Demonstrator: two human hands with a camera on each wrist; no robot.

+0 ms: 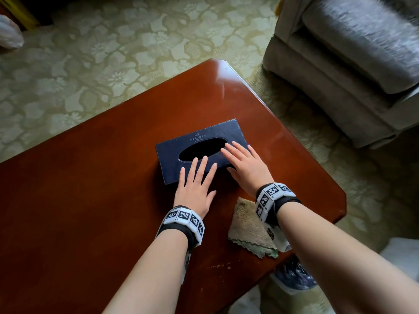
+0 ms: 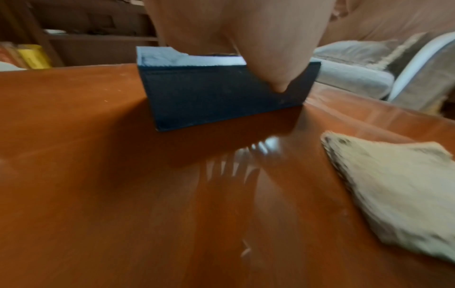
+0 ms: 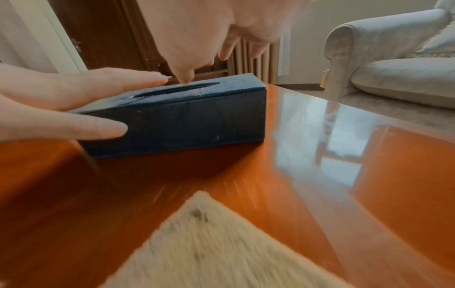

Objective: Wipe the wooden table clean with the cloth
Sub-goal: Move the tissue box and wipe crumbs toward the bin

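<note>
Head view: both the left hand (image 1: pixel 195 189) and right hand (image 1: pixel 243 165), fingers (image 1: pixel 205 163) straight, reach over the dark blue stitched tissue box (image 1: pixel 195 141), likely clearing the glossy reddish wooden worktop (image 1: pixel 90 200). Wrist views: the beige fuzzy cloth (image 2: pixel 393 187) lies unheld near the box (image 3: pixel 177 124).

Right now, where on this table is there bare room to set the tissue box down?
Bare wood lies left of the tissue box, out to the table's left edge, and beyond it toward the far corner. It is crowded near the right edge: the cloth lies there, under the right forearm.

navy tissue box (image 1: pixel 199 150), grey armchair (image 1: pixel 353 71), patterned carpet (image 1: pixel 90 64)
</note>
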